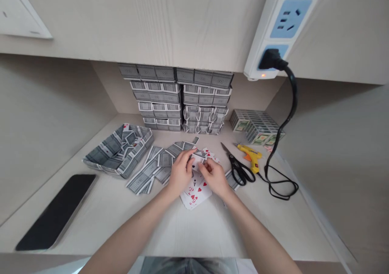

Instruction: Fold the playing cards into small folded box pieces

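Note:
Between my two hands a playing card (197, 160) is held up, its white face with a black mark turned toward me. My left hand (181, 169) is closed on the card's left side, thumb in front and fingers behind. Fingertips of my right hand (213, 175) pinch its right edge. Beneath the hands lie face-up playing cards (196, 195), red hearts and an ace among them. To the left, face-down cards (148, 170) with grey patterned backs spread over the desk. Whether the held card is folded is hard to see.
A box made of cards (121, 150) sits at left, near a black flat slab (57, 211). Stacked card boxes (182, 100) line the back. Scissors (238, 166), a yellow glue gun (251, 154), its black cord (284, 185) and wrapped card packs (257, 124) lie at right.

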Motion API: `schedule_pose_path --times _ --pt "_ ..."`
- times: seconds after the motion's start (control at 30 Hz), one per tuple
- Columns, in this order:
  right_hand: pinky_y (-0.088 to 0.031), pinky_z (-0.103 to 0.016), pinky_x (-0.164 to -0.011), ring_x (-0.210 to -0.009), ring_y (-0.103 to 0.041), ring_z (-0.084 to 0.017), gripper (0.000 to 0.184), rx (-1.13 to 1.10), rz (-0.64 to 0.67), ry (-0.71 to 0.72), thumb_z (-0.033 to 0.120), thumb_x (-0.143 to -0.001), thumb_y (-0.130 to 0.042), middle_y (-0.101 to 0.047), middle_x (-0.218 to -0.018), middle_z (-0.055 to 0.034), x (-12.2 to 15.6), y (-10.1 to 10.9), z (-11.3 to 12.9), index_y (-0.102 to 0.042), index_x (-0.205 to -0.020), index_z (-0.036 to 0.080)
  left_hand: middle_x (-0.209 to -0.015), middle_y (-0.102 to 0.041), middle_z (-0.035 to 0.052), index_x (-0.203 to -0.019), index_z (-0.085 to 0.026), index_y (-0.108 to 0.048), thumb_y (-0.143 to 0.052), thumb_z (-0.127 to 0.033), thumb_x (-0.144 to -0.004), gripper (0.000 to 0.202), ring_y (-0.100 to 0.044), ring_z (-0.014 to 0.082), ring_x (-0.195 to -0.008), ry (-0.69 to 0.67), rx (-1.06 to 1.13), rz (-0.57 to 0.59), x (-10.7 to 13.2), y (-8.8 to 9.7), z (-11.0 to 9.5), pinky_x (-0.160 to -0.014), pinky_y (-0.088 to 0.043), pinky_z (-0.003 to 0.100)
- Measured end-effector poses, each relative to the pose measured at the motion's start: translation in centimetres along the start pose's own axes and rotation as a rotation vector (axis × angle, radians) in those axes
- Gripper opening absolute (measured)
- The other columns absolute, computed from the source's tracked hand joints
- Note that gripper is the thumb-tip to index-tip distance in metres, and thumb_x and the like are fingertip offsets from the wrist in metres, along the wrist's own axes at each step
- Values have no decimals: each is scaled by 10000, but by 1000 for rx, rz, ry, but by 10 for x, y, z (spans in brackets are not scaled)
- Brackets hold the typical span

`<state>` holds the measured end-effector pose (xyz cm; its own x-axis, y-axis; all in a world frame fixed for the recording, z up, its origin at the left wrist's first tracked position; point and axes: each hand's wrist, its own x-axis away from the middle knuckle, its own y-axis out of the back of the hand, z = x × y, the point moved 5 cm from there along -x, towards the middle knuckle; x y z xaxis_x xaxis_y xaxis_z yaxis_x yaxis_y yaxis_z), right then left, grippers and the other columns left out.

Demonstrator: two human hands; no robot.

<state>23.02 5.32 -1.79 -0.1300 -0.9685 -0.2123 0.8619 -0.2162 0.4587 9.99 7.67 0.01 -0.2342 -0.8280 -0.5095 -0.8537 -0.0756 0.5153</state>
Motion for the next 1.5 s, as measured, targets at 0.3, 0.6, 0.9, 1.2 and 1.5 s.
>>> schedule_pose_path --times 0.3,0.6,0.9,1.2,1.5 --pt "-336 -220 -482 -492 -403 -99 281 -309 159 8 419 -742 -572 -415 -533 59 0 -7 0 -436 -635 197 -1072 -585 41 -1018 -220 -567 -389 -125 -845 266 -526 152 -1029 -32 43 0 -3 1 2 -902 -423 324" --pt "-445 -273 -641 -692 -541 -148 307 -885 320 -245 440 -664 -676 -556 -742 -2 6 -13 9 -538 -795 199 -1067 -615 37 -978 -223 -594 -408 -163 -851 233 -530 160 -1060 -67 102 31 -3 3 -5 -931 -413 349" --pt "-427 -241 -638 -634 -533 -101 294 -986 277 -362 349 -608 -738 -571 -701 28 4 -15 4 -563 -773 180 -969 -652 25 -1007 -223 -589 -424 -155 -839 245 -581 145 -925 -108 -58 62 -1 3 -2 -854 -452 315" --pt "-377 -210 -565 -580 -499 -87 269 -948 195 -370 350 -625 -723 -570 -665 32 2 -12 3 -586 -771 170 -992 -661 27 -1019 -231 -600 -416 -164 -844 263 -603 148 -917 -121 -119 20 -1 6 -3 -845 -462 301" --pt "-462 -279 -663 -695 -575 -141 248 -995 -72 -344 364 -650 -705 -609 -757 4 -4 2 -5 -577 -775 191 -885 -682 43 -926 -198 -630 -480 -260 -820 193 -631 158 -798 35 -166 -142 -3 13 8 -765 -478 282"
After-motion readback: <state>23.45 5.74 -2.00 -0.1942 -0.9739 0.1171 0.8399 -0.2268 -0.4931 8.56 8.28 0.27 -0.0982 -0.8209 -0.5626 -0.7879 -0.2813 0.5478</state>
